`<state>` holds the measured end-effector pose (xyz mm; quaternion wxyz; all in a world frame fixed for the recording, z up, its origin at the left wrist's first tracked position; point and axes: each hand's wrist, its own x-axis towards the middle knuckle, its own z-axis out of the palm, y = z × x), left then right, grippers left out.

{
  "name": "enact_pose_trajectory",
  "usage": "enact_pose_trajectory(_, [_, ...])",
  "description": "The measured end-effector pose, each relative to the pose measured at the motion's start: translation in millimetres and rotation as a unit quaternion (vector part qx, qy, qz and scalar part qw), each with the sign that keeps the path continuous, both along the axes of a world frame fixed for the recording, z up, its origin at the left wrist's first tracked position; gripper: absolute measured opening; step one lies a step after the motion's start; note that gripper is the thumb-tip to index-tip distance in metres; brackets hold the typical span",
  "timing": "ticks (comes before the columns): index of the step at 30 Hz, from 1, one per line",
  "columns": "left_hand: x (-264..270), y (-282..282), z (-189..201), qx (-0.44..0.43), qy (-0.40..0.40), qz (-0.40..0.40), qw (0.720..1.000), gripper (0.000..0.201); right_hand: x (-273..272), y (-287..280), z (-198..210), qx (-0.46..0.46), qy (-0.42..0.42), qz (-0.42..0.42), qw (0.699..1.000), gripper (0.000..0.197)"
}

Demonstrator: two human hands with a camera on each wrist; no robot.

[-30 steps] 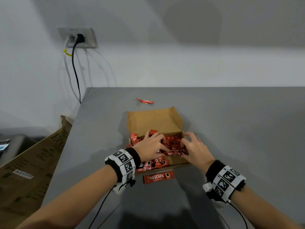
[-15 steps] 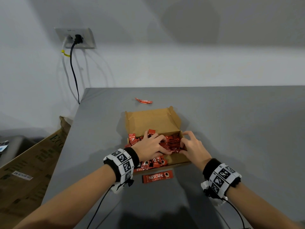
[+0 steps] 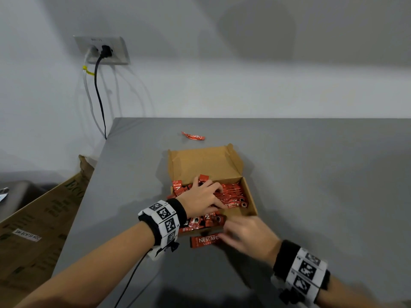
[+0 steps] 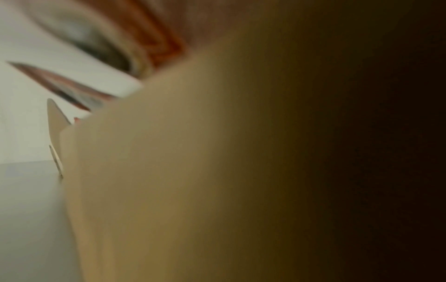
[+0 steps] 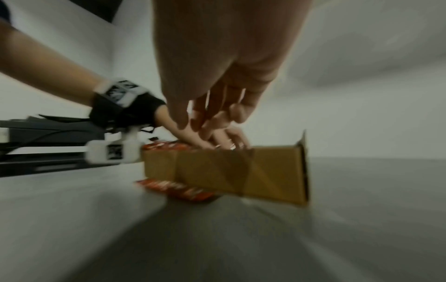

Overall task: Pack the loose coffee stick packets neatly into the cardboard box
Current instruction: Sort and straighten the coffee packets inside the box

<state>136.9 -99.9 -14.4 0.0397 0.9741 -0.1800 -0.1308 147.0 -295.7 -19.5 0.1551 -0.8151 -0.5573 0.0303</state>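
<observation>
Half a second ago: right hand at the right edge of the packed sticks, inside the cardboard box. Now out of the box, drawn back toward the body and across to the left, reaching at the loose packet flat on the grey table just in front of the box's near wall. Judged meaning: tidying inside paused on that side, strays now being gathered; packing far along but not finished.

Right hand low over the table, palm down, fingers extended toward the packet's right end; too blurred to tell whether touching or pinching, so grip cannot be told. In the right wrist view, fingers hanging loosely apart, nothing visibly held, with the box wall and the red packet beyond and below them.

Left hand unchanged in place: fingers bent and pressed down on the heap of sticks in the box, knuckles raised, thumb toward the right hand; appears to hold the pile steady rather than grasp one stick. Left wrist view mostly blocked and blurred.

Well beyond both hands, past the raised box lid, one more stray packet alone on the table. A few sticks spilling over the near-left edge of the box, under the left wrist.
</observation>
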Motion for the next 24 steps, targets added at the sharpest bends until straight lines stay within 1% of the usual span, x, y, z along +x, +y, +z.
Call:
enact_pose_trajectory(2, [-0.1, 0.0, 0.3, 0.002, -0.003, -0.004, 1.0, 0.033, -13.0, 1.2, -16.1, -0.052, 0.05, 0.036, 0.997, 0.027])
enact_pose_trajectory(4, [-0.6, -0.1, 0.2, 0.006, -0.004, -0.005, 1.0, 0.033, -16.6, 3.9, -28.4, -0.071, 0.057, 0.038, 0.995, 0.019])
enact_pose_trajectory(6, [-0.7, -0.2, 0.3, 0.008, -0.005, -0.004, 1.0, 0.033, -17.2, 9.0, -32.3, -0.074, 0.053, 0.032, 0.995, 0.027])
enact_pose_trajectory(9, [-0.2, 0.4, 0.1, 0.01, -0.007, -0.005, 1.0, 0.033, -15.3, 14.6, -25.9, -0.08, 0.073, 0.028, 0.994, 0.029])
enact_pose_trajectory(11, [0.3, 1.3, 0.6, 0.009, -0.005, -0.004, 1.0, 0.033, -14.2, 15.6, -22.6, -0.108, 0.086, 0.014, 0.99, 0.033])
enact_pose_trajectory(12, [0.8, 1.8, 0.8, 0.007, -0.003, -0.003, 1.0, 0.033, -14.4, 15.7, -19.0, -0.117, 0.081, 0.013, 0.99, 0.032])
enact_pose_trajectory(15, [1.4, 2.4, 0.4, 0.006, 0.003, -0.001, 1.0, 0.034, -15.2, 16.5, -7.9, -0.121, 0.087, 0.02, 0.989, 0.02])
enact_pose_trajectory(18, [1.4, 2.0, -0.7, 0.008, 0.003, -0.002, 1.0, 0.034, -5.0, 14.6, 4.5, -0.104, 0.11, 0.022, 0.988, 0.021])
enact_pose_trajectory(20, [1.4, 1.6, -0.1, 0.007, 0.005, 0.0, 1.0, 0.035, 10.8, 11.6, 13.1, -0.069, 0.11, 0.028, 0.991, 0.022])
enact_pose_trajectory(22, [0.9, 1.6, 1.0, 0.005, 0.008, 0.001, 1.0, 0.034, 27.8, 6.8, 18.5, 0.003, 0.115, 0.007, 0.993, 0.019])
enact_pose_trajectory(24, [0.4, 2.4, 0.7, -0.001, 0.0, 0.002, 1.0, 0.029, 41.7, -0.6, 14.9, 0.115, 0.134, -0.055, 0.983, 0.016])
